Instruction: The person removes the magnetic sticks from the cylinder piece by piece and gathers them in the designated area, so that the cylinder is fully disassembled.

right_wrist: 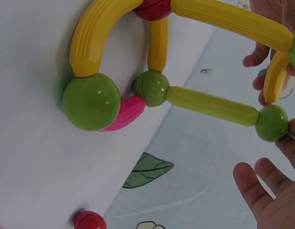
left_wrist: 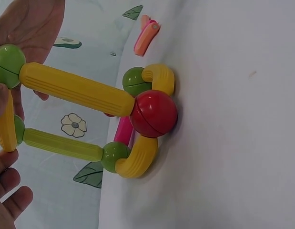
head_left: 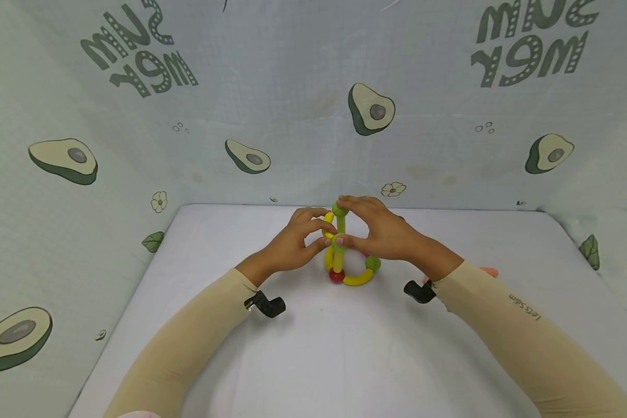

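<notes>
A stick-and-ball toy frame stands mid-table. Its base ring joins a red ball (head_left: 337, 276), green balls (right_wrist: 91, 101), yellow curved sticks (head_left: 358, 278) and a pink curved stick (right_wrist: 126, 113). A yellow straight stick (left_wrist: 76, 88) and a green straight stick (left_wrist: 64, 144) rise from it, each topped by a green ball. Between these top balls is another yellow curved stick (head_left: 327, 220), which my left hand (head_left: 295, 239) pinches between thumb and fingers. My right hand (head_left: 384, 227) spans the top balls, thumb on the near one (left_wrist: 9, 66), a fingertip on the far one (right_wrist: 271, 123).
Orange pieces (head_left: 489, 271) lie to the right, partly behind my right forearm. A loose red ball (right_wrist: 89, 221) rests on the table in the right wrist view. A patterned cloth wall (head_left: 313, 116) stands behind the white table (head_left: 324, 360).
</notes>
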{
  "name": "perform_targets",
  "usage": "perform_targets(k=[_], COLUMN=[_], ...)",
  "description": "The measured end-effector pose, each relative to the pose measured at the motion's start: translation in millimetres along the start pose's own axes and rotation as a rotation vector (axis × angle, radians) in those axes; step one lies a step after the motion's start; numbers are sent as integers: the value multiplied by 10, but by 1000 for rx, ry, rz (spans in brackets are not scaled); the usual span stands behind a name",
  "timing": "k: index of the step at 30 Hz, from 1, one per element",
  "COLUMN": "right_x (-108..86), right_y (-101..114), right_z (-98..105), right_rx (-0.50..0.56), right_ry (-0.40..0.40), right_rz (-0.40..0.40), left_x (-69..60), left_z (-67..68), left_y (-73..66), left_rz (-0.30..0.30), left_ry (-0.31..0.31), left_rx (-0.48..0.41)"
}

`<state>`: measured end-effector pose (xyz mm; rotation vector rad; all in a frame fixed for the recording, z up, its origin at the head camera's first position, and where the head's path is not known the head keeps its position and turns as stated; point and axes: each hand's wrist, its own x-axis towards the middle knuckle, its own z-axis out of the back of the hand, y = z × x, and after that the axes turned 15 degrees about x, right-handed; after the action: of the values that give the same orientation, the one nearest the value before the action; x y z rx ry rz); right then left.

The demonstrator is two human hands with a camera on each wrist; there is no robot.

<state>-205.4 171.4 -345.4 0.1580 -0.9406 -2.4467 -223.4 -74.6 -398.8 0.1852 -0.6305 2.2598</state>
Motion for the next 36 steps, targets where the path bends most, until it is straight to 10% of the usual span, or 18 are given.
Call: perform_targets(k=[36], right_x=[0], right_y=[49], right_z=[-47], right_rx=[-3], right_ry=[-42], right_rz=[1], left_x=[-89], left_z=[70], left_y=[32], left_rz=[-33], left_ry=[-57], left_rx=[80])
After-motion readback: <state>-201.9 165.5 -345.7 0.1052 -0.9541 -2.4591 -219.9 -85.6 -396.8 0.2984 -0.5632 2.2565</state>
